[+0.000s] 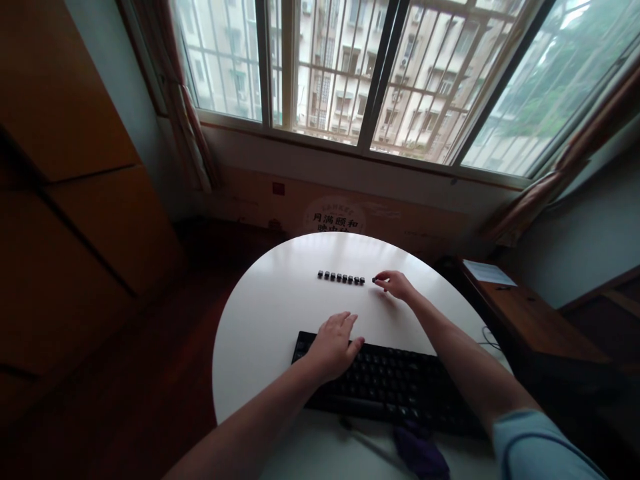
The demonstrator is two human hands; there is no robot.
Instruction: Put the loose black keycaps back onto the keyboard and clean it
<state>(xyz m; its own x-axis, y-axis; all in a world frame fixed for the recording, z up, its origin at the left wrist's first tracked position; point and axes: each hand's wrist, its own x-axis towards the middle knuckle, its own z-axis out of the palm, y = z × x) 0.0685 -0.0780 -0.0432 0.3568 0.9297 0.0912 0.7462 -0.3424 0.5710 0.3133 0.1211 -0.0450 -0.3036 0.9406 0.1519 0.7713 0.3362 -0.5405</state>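
Observation:
My right hand [397, 285] pinches a small black keycap [374, 280] at or just above the white tabletop, right of a neat row of several black keycaps [342, 277]. My left hand [337, 343] lies over the upper left part of a black keyboard [390, 380], fingers stretched out and holding nothing. The keyboard's left top corner shows beside that hand, while my right forearm covers part of its right side. Which keys are off the keyboard is too dark to tell.
The round white table [250, 333] stands before a barred window. Near its front edge lie a purple cloth-like thing [420, 450] and a thin stick-like tool [373, 443], partly in shadow. A brown wooden desk [545, 320] with a paper sheet [489, 273] stands at the right.

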